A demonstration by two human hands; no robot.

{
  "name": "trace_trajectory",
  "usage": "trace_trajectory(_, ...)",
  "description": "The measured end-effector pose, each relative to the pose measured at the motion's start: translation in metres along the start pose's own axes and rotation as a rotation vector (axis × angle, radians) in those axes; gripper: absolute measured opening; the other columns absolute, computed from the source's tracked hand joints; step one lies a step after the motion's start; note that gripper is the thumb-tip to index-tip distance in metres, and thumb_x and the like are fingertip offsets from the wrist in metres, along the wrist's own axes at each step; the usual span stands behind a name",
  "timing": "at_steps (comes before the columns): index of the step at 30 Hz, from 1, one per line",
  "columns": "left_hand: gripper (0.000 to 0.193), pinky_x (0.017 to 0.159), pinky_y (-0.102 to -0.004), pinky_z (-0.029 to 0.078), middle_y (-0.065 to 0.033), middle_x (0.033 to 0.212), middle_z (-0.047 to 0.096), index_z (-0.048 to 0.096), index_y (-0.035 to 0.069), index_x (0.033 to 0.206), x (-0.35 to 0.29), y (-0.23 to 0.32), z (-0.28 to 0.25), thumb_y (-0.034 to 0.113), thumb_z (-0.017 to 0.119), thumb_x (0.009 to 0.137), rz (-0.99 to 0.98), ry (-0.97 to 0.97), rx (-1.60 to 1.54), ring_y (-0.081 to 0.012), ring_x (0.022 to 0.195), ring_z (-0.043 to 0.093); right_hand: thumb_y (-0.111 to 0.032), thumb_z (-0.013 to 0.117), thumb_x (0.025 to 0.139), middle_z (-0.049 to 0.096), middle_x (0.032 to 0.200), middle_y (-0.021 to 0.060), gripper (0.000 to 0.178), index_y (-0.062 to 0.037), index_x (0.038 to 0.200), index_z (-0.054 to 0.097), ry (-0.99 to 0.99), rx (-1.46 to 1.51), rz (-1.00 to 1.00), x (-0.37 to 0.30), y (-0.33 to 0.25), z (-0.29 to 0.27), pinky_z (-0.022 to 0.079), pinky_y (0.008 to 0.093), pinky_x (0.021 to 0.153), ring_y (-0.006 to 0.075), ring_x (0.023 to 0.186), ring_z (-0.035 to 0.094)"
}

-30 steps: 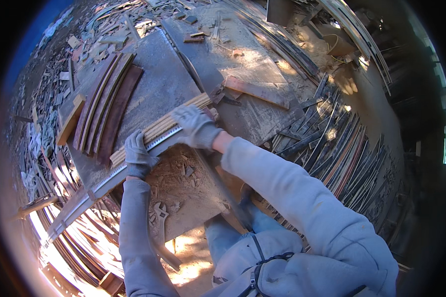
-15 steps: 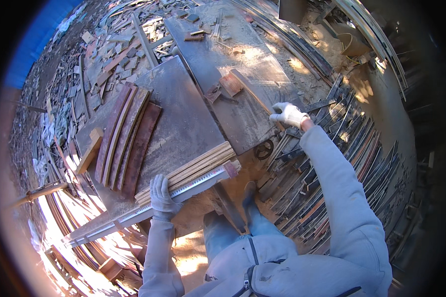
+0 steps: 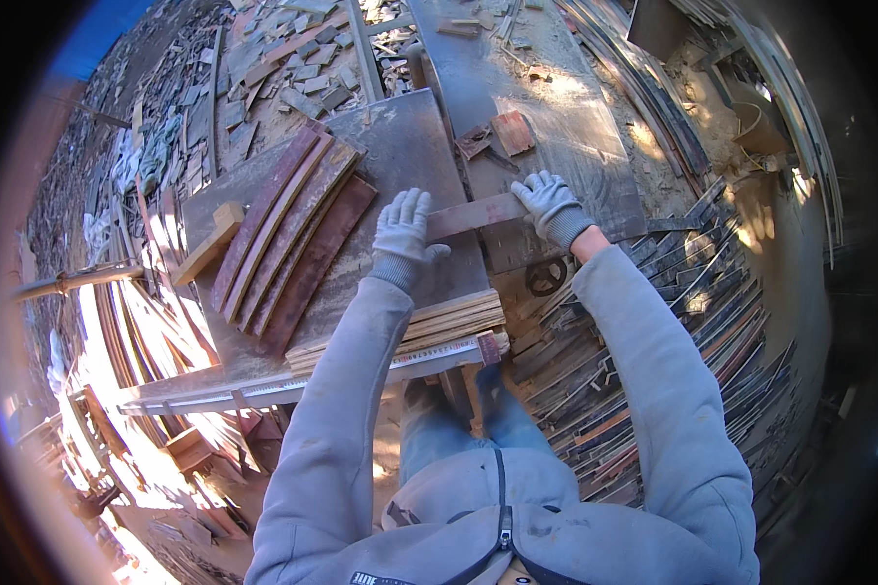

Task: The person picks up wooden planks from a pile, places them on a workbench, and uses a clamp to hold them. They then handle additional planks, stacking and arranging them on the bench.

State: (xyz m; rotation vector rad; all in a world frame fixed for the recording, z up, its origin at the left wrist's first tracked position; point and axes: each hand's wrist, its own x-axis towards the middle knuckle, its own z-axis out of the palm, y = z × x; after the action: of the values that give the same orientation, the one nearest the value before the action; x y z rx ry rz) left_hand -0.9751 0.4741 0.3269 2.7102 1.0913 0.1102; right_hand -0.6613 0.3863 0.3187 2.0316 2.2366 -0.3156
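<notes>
A short reddish-brown wooden strip (image 3: 473, 216) lies crosswise on the saw table between my gloved hands. My left hand (image 3: 402, 229) is open at its left end, with fingers stretched forward and thumb apart. At the other end, my right hand (image 3: 553, 207) has its fingers over the strip; their grip underneath is hidden. Nearer me, several pale strips (image 3: 429, 322) are stacked along a metal rule (image 3: 419, 359) at the table's front edge. Left of my left hand, several curved reddish-brown boards (image 3: 298, 234) lie side by side on the dark tabletop (image 3: 400, 127).
Two small reddish offcuts (image 3: 513, 133) lie beyond my right hand. A pale wood block (image 3: 226, 219) sits left of the curved boards. A handwheel (image 3: 546, 277) is below the table's right side. Stacked strips (image 3: 644, 361) cover the ground at right; scraps (image 3: 312, 83) lie beyond the table.
My left hand has left the pale strips and moved forward to the wooden strip. My right hand has drawn that strip nearer and turned it crosswise. The view has shifted left.
</notes>
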Motion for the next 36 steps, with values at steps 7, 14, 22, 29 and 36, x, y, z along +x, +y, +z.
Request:
trace_trajectory(7,0.061,0.102,-0.0452,0.049,-0.0096,0.123,0.066,0.069,0.008,0.132,0.036,-0.014,0.029,0.031,0.086,0.078,-0.073,0.091,-0.023,-0.0326,0.117,0.061,-0.038,0.082,0.086,0.063,0.133,0.0131,0.063,-0.0146,0.141,0.061,0.196,0.013,0.094,0.02,0.016,0.027,0.047,0.0466,0.106,0.0347,0.125,0.057)
trace_trajectory(14,0.061,0.102,-0.0459,0.051,-0.0115,0.121,0.066,0.069,0.009,0.128,0.087,-0.038,0.033,0.029,0.088,0.074,-0.079,0.187,-0.024,-0.0349,0.117,0.06,-0.037,0.082,0.088,0.061,0.137,0.0148,0.064,-0.0124,0.144,0.061,0.116,0.098,0.162,0.075,0.038,0.013,0.046,0.0477,0.111,0.0381,0.129,0.054)
trace_trajectory(22,0.058,0.101,-0.0469,0.052,-0.0133,0.119,0.063,0.069,0.01,0.126,0.134,-0.056,0.02,0.028,0.088,0.074,-0.115,0.043,-0.005,-0.0367,0.117,0.06,-0.034,0.085,0.086,0.061,0.134,0.015,0.066,-0.0133,0.145,0.062,0.064,0.07,0.183,0.125,0.06,0.004,0.046,0.0449,0.112,0.0375,0.126,0.054)
trace_trajectory(29,0.054,0.102,-0.0477,0.052,-0.0149,0.121,0.062,0.069,0.009,0.124,0.147,-0.059,0.014,0.029,0.087,0.077,-0.152,0.026,0.03,-0.037,0.119,0.06,-0.035,0.083,0.088,0.062,0.138,0.0188,0.058,-0.0114,0.137,0.063,0.092,0.068,0.163,0.139,0.064,-0.013,0.049,0.0466,0.113,0.0396,0.132,0.056)
trace_trajectory(36,0.053,0.105,-0.0483,0.051,-0.0166,0.126,0.061,0.069,0.008,0.122,0.156,-0.056,0.009,0.029,0.088,0.078,-0.173,-0.029,0.059,-0.0387,0.122,0.058,-0.035,0.084,0.088,0.062,0.137,0.0214,0.057,-0.01,0.135,0.063,0.016,0.053,0.248,0.139,0.055,-0.021,0.049,0.0474,0.113,0.04,0.133,0.056)
